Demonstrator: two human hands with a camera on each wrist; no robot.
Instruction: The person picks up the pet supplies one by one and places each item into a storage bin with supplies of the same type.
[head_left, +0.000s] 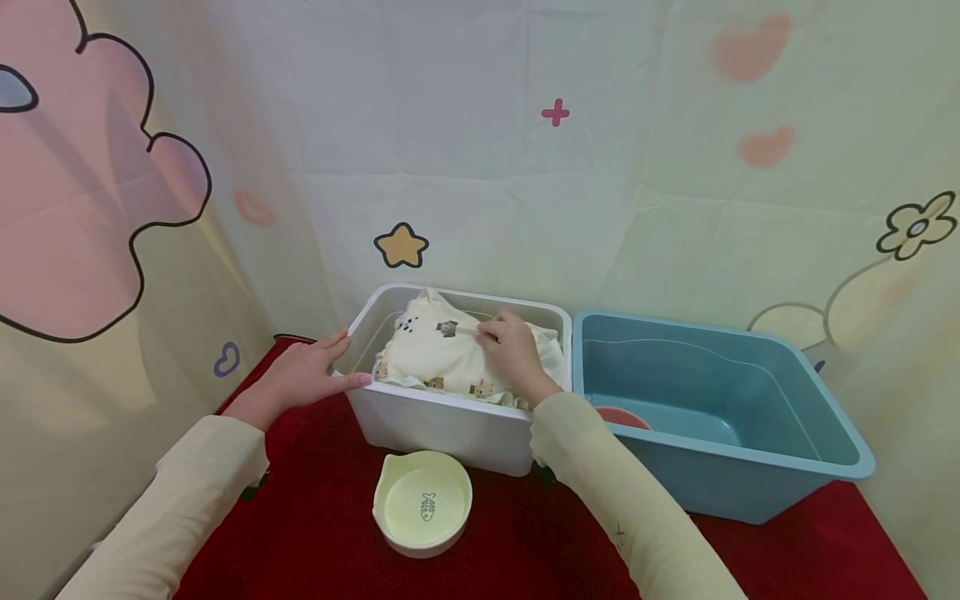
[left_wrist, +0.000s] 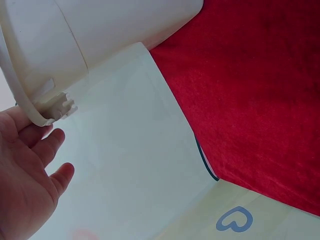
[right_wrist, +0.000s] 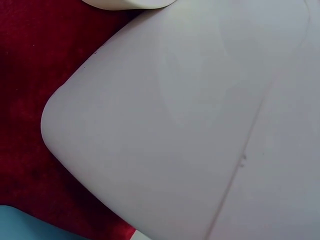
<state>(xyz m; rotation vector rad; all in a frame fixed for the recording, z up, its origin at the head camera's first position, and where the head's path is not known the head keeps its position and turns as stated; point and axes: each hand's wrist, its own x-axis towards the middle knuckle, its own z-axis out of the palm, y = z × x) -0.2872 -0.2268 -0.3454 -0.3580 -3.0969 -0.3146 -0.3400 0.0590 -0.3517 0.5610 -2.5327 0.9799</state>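
A white plastic tub holds a puffy cream cushion with printed animals and a ruffled edge. My right hand reaches over the tub's front rim and pinches the cushion's top fabric, which is drawn into a small fold. At the tub's left front corner, my left hand grips the rim, thumb over the front edge. The left wrist view shows the fingers of this hand bent under the rim. Only the tub's outer wall fills the right wrist view; the right hand is out of that view.
A blue tub stands right of the white one, a reddish round object partly visible inside. In front sits a pale yellow bowl with a fishbone print. Red cloth covers the table; a printed curtain hangs behind.
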